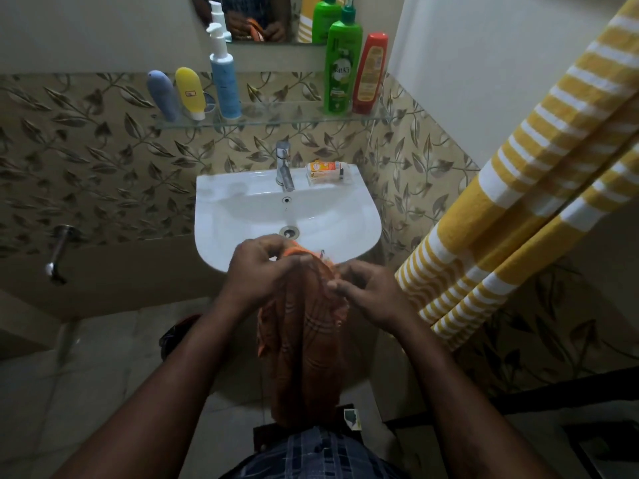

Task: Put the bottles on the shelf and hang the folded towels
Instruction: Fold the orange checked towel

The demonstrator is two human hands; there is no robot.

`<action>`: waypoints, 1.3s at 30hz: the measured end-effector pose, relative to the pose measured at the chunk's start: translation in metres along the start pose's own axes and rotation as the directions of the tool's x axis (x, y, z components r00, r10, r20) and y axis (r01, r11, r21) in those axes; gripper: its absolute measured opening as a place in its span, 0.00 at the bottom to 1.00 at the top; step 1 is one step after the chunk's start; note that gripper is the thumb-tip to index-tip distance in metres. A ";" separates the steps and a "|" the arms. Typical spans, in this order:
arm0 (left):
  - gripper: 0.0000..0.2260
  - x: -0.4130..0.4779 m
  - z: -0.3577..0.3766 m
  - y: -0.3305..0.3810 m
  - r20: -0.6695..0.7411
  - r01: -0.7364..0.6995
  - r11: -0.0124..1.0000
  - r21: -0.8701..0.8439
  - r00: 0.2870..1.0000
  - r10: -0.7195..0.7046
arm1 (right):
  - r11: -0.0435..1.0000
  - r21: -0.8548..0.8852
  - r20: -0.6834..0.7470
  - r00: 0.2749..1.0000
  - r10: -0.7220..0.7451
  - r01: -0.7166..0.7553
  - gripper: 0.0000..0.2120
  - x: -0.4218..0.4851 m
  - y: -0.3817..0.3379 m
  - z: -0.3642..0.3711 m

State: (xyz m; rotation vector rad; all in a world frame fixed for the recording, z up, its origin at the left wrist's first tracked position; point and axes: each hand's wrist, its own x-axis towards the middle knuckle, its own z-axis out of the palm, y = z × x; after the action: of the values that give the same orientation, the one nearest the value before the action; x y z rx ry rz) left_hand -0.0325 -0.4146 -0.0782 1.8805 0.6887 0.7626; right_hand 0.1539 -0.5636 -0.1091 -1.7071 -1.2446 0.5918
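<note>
Orange towel (304, 340): held just before the sink (242, 216). Your left grip (257, 271) and right grip (366, 295): both curled, pinching its top edge. Striped towel (518, 174): hangs right of sink.

A white washbasin (224, 216) against a wall of leaf-patterned tiles (103, 160).

From where I stand, a chrome tap (284, 165) rises at the middle of the basin's back ledge, its spout pointing down into the bowl. Just to the right of it, on the same ledge, lies a small orange and white carton (326, 171) on its side. Below the tap there is a small overflow hole (286, 200), and further down the metal drain (288, 231) sits in the bottom of the bowl. A mirror (256, 15) hangs on the plain wall high above the basin. Off to the left, low on the wall, a second metal tap (57, 257) sticks out. The floor (103, 357) is laid with pale tiles.
</note>
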 end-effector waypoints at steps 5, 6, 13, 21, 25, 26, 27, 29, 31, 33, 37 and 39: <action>0.03 0.003 -0.023 -0.003 0.138 0.069 0.996 -0.047 0.989 -0.062 | 1.000 0.016 0.027 1.000 0.011 -0.012 0.05 -0.009 0.016 -0.004; 0.01 0.003 -0.021 -0.004 0.197 0.040 0.999 0.016 0.980 -0.042 | 0.998 0.057 -0.003 1.000 -0.005 0.005 0.05 -0.006 0.008 -0.004; 0.12 -0.003 0.003 0.005 0.141 0.014 0.996 0.092 0.990 -0.027 | 0.993 -0.043 0.024 0.993 -0.112 0.113 0.04 0.012 -0.023 0.004; 0.11 -0.005 0.000 0.002 -0.046 0.015 0.988 0.156 0.999 -0.008 | 0.998 -0.004 0.009 0.998 0.061 -0.061 0.03 -0.003 0.001 0.020; 0.13 -0.006 -0.008 -0.006 -0.018 0.056 0.983 0.173 0.998 -0.053 | 0.983 0.154 -0.133 0.984 0.117 -0.096 0.02 0.005 -0.008 0.005; 0.11 -0.005 -0.009 -0.005 0.016 0.049 0.987 0.151 0.999 -0.052 | 0.987 0.150 -0.129 0.988 0.084 -0.064 0.02 0.006 -0.012 0.006; 0.10 -0.005 -0.009 -0.003 0.053 0.034 0.992 0.124 0.998 -0.041 | 0.993 0.114 -0.123 0.992 0.040 -0.026 0.02 0.007 -0.018 0.007; 0.09 -0.005 -0.003 0.001 0.098 -0.006 0.994 0.105 0.995 -0.004 | 0.996 -0.034 -0.110 0.990 -0.088 0.085 0.04 0.009 -0.033 0.007; 0.09 -0.005 0.007 0.003 0.076 -0.024 0.990 0.136 0.997 0.014 | 0.961 -0.159 -0.108 0.964 -0.244 0.226 0.07 0.014 -0.047 0.007; 0.11 -0.006 0.013 0.003 0.019 -0.012 0.989 0.145 1.000 0.009 | 0.932 -0.185 -0.129 0.932 -0.338 0.312 0.06 0.018 -0.050 0.006; 0.14 -0.006 0.009 0.007 0.061 -0.066 0.988 0.143 0.997 0.057 | 0.961 -0.126 -0.197 0.943 -0.269 0.248 0.04 0.009 -0.052 0.010; 0.10 -0.006 0.010 0.009 0.123 -0.102 0.981 0.163 0.989 0.082 | 0.962 -0.146 -0.227 0.938 -0.261 0.233 0.04 0.007 -0.052 0.012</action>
State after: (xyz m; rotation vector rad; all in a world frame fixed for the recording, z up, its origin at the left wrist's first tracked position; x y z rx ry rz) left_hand -0.0277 -0.4282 -0.0750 2.1054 0.6122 0.6645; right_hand 0.1223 -0.5491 -0.0684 -1.6278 -1.3081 0.1546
